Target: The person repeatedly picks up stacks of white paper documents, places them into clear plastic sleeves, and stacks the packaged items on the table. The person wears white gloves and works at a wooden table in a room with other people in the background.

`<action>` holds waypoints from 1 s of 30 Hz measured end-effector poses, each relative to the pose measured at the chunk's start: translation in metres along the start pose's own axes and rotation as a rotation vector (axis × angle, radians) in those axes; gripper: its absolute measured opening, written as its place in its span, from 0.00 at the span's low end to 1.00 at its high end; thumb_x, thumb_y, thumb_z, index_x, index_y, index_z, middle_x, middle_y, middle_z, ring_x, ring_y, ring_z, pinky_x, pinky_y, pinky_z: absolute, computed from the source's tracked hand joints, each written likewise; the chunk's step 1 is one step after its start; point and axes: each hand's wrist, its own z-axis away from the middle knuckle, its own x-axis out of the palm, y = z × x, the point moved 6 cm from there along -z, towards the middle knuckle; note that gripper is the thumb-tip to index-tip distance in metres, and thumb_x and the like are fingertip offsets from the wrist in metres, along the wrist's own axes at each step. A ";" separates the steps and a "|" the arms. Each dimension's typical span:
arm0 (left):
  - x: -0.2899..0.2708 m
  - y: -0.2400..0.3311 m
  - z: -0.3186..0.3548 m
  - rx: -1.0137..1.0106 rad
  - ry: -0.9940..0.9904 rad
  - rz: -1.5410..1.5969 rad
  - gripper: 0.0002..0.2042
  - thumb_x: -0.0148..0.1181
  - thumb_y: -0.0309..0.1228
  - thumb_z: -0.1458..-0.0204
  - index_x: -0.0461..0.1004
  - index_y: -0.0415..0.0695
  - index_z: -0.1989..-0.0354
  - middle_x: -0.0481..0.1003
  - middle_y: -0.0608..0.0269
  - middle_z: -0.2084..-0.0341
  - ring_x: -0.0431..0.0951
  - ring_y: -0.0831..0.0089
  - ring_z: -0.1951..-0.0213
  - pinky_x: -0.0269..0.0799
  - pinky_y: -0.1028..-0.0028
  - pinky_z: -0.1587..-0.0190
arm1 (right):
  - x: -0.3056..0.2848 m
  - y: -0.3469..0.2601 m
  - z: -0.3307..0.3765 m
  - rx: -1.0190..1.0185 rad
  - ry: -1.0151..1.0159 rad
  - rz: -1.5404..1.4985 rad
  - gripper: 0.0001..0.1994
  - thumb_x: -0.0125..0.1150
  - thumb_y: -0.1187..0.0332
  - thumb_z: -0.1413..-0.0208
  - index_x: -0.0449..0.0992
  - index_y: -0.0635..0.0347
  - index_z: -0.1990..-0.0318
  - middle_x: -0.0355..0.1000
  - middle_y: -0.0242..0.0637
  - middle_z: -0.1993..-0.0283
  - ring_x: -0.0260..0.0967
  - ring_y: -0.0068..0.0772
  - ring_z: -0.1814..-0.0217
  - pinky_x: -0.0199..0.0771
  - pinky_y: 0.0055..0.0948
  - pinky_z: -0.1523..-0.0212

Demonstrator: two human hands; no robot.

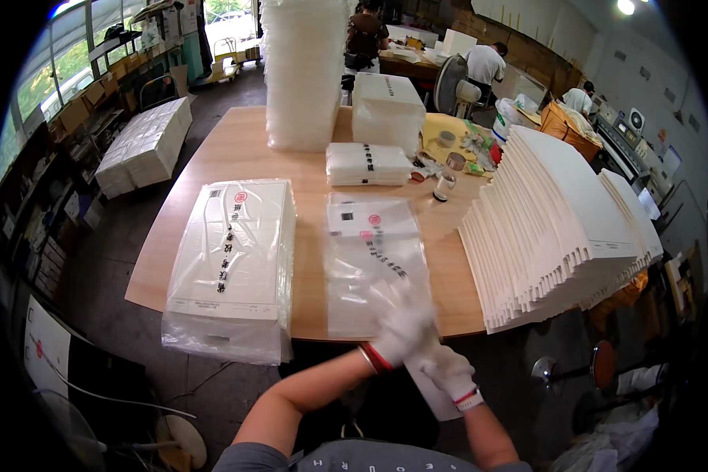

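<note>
Both my hands wear white gloves with red cuffs and meet at the table's near edge. My left hand grips the lower end of a clear plastic bag that lies flat on the wooden table. My right hand sits just below and right of it, closed on the same bag's edge where it hangs off the table. The hands are slightly blurred. A white printed card shows inside the bag's far end.
A bagged stack of white boxes lies to the left. A fanned row of flat white cartons fills the right. Tall stacks of clear trays and bag bundles stand behind. Other people work at the back.
</note>
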 end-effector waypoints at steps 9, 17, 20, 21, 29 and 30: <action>0.023 -0.019 0.068 0.111 -0.196 -0.260 0.19 0.59 0.30 0.60 0.68 0.47 0.56 0.73 0.58 0.73 0.73 0.58 0.63 0.71 0.64 0.65 | 0.039 0.020 -0.056 0.215 0.527 -0.440 0.26 0.57 0.67 0.53 0.57 0.52 0.45 0.66 0.52 0.50 0.70 0.52 0.61 0.69 0.45 0.61; -0.044 -0.142 0.137 -0.686 0.411 0.332 0.15 0.53 0.24 0.54 0.65 0.40 0.55 0.71 0.56 0.66 0.72 0.57 0.63 0.69 0.67 0.60 | 0.056 0.028 -0.078 0.224 0.025 -0.165 0.32 0.45 0.64 0.47 0.41 0.53 0.35 0.72 0.52 0.68 0.71 0.53 0.68 0.67 0.52 0.72; -0.053 -0.120 0.151 -0.943 0.122 0.319 0.13 0.53 0.24 0.55 0.63 0.39 0.60 0.70 0.53 0.68 0.72 0.56 0.66 0.68 0.67 0.63 | 0.071 0.032 -0.055 0.107 -0.048 -0.159 0.39 0.47 0.65 0.50 0.31 0.55 0.34 0.72 0.54 0.69 0.71 0.54 0.69 0.67 0.54 0.72; -0.047 -0.126 0.175 -0.872 0.136 0.238 0.11 0.52 0.23 0.55 0.61 0.39 0.63 0.69 0.51 0.71 0.72 0.54 0.68 0.67 0.65 0.65 | 0.070 0.025 -0.039 0.079 -0.078 -0.195 0.40 0.47 0.65 0.50 0.30 0.55 0.34 0.72 0.55 0.68 0.71 0.55 0.68 0.66 0.55 0.71; -0.076 -0.007 0.295 -0.608 -0.204 0.272 0.10 0.54 0.24 0.51 0.67 0.42 0.60 0.67 0.52 0.68 0.72 0.58 0.70 0.68 0.65 0.70 | 0.076 0.003 0.146 -0.040 -0.270 -0.392 0.40 0.49 0.57 0.46 0.30 0.59 0.34 0.70 0.60 0.60 0.71 0.57 0.64 0.69 0.52 0.63; -0.079 0.009 0.305 -0.610 -0.293 0.393 0.15 0.57 0.24 0.53 0.69 0.43 0.54 0.69 0.51 0.62 0.73 0.61 0.68 0.70 0.68 0.67 | 0.080 0.000 0.158 -0.120 -0.174 -0.421 0.38 0.51 0.58 0.47 0.36 0.62 0.36 0.70 0.59 0.62 0.70 0.56 0.65 0.69 0.51 0.64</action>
